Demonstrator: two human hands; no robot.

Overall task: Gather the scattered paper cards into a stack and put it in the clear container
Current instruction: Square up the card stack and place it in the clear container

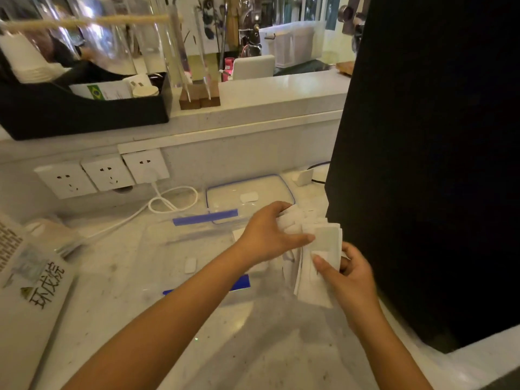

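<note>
A bunch of white paper cards (318,266) is held upright over the marble counter, right of the clear container (180,243) with blue clips. My right hand (347,280) grips the cards from below, thumb on the front card. My left hand (270,235) reaches across the container and closes on more white cards (291,220) at the top of the bunch. The container's clear lid (250,192) with a blue rim lies flat behind it. A few small white pieces lie inside the container.
A large black appliance (422,164) stands close on the right. Wall sockets (107,173) and a white cable (168,201) are at the back left. Printed packets (31,280) lie at the left edge. A black organiser (84,108) sits on the raised ledge.
</note>
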